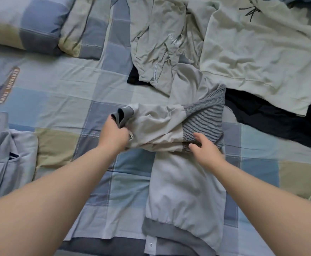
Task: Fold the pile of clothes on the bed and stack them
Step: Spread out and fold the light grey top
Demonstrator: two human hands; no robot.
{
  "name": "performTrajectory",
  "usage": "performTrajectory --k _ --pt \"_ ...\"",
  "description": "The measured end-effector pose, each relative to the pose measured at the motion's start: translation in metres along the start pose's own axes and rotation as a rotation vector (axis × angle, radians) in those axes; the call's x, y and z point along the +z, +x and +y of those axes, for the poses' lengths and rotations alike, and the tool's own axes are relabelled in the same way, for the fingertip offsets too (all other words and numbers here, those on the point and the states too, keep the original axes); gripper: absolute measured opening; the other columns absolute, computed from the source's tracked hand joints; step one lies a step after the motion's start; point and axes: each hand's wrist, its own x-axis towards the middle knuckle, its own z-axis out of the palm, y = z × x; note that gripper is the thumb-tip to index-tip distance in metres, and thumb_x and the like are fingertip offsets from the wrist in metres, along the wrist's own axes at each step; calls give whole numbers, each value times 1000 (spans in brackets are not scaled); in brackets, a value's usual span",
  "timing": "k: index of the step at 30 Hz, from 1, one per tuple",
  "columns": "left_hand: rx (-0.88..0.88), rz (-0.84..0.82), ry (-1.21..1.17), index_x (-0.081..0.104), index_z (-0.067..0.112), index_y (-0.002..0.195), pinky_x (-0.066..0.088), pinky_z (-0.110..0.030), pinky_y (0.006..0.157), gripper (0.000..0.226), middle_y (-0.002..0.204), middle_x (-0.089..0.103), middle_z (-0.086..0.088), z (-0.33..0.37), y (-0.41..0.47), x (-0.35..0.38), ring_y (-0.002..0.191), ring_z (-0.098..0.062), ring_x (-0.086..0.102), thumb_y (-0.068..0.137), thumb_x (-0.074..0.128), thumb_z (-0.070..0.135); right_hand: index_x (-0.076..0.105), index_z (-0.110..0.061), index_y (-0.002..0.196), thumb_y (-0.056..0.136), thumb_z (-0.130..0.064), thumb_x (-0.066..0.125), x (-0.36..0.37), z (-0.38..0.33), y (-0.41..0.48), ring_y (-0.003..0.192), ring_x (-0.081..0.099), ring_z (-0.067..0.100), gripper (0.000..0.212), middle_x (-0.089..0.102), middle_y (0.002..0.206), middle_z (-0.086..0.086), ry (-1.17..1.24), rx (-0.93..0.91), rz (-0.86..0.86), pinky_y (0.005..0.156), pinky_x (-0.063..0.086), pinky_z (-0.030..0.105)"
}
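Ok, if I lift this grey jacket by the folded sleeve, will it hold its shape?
Probably not: the jacket looks soft and creased, so it would likely sag and unfold. The sleeve gripped by the left hand bends limply across the body. The thicker ribbed hem may drag downward.

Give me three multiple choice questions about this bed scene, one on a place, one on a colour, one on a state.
1. The folded stack lies: A left of the jacket; B right of it; C on the floor.
2. The sleeve cuff is: A red; B grey; C white.
3. The left hand: A lies flat; B is out of view; C grips the cuff.
Answers: A, it sits at the view's left edge; B, grey knit shows; C, fingers curl round it.
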Motion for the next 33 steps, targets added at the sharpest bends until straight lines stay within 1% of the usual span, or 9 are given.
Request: performTrajectory --k 3,7,12,14,16,19,23,27,33 --pt "337 -113 251 46 31 138 51 -45 88 66 124 63 -4 -1 -24 20 109 -31 59 77 54 7 41 -27 150 99 -26 54 1 9 -4 137 45 21 53 48 152 -1 49 25 60 113 35 36" --pt "646 -293 683 41 33 146 47 -43 89 71 133 57 -3 -10 -63 68 114 -34 56 77 51 29 44 -26 147 99 -24 54 -12 34 -19 134 49 19 50 51 149 -2 95 44 110 111 37 36" --pt "557 -704 1028 44 36 144 41 -41 103 58 145 47 3 -55 -83 122 131 -27 47 89 58 47 48 -23 145 98 -23 56 -31 85 -29 137 48 21 48 55 145 0 36 59 119 113 36 38" --pt "632 -609 992 56 33 135 41 -40 104 44 146 48 3 -64 -85 128 132 -25 46 93 52 46 48 -21 145 98 -22 56 -35 101 -31 137 47 21 47 55 145 1 2 37 125 113 37 39" --pt "810 -354 883 62 27 126 43 -44 104 41 143 52 0 -63 -84 130 134 -27 44 91 46 40 45 -21 148 99 -23 54 -36 111 -31 140 43 23 50 51 148 2 -67 -20 132 114 35 44" --pt "931 -113 840 53 25 140 30 -52 117 54 158 39 -7 -53 -65 137 147 -35 31 89 44 41 31 -30 155 101 -31 49 -33 106 -15 152 17 22 57 28 163 -3 -227 -127 168 121 19 49" --pt "901 -70 947 25 34 158 6 -52 122 67 169 8 -2 -32 -11 170 155 -32 5 95 34 57 10 -40 159 103 -49 35 -28 70 40 154 -9 27 62 -5 169 -8 -430 -271 294 121 0 55" --pt "750 -82 980 6 35 160 -1 -50 125 74 169 -9 0 -41 38 213 155 -23 -11 94 15 68 -2 -41 159 104 -55 24 -27 48 121 153 -18 29 62 -16 167 -7 -607 -332 312 120 -9 59" --pt "803 66 959 21 29 159 9 -53 124 71 169 6 -6 -69 62 239 156 -25 2 97 27 61 -4 -38 159 102 -61 17 -10 83 193 155 -11 27 65 -10 169 -2 -694 -346 273 124 -6 51"
